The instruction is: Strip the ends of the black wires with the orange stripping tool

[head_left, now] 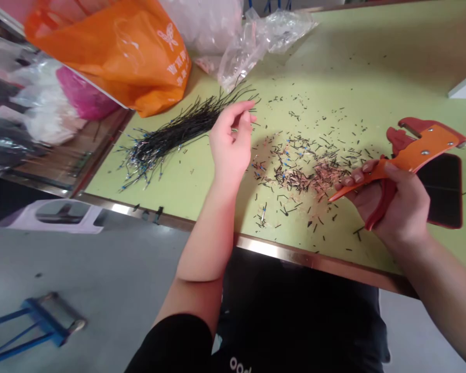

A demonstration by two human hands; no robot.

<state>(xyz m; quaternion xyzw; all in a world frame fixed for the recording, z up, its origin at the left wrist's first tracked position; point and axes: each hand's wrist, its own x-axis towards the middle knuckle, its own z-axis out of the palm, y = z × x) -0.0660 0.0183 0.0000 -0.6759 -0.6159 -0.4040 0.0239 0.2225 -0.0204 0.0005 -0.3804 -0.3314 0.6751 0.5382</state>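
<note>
I took the bundle of thin black wires (178,132) as my landmark; it lay fanned across the green table (373,62), its near ends tipped with blue and bare metal. Beyond its far-left side slumped an orange plastic bag (124,49), with a clear crumpled bag (256,39) just past the bundle's upper end.

My left hand (231,140) hovered at the right-hand tip of the bundle, thumb and forefinger nearly pinched together around what looked like a single strand — too fine for me to say whether I truly held it. The other fingers were loosely curled.

Further right of the bundle lay the litter of stripped insulation bits (306,166), black and blue scraps thickest near my other hand.

My right hand (392,202), well apart from the bundle, was wrapped round the handles of the orange wire stripper (415,155), fingers closed but the handles not squeezed together; its head pointed away, over a dark pad (446,191).

To do this well, I judged I should separate one wire cleanly from its neighbours, hold it close to the end so it stayed stiff, and feed it squarely into the stripper's head — then squeeze in one firm stroke, not a nibble.
</note>
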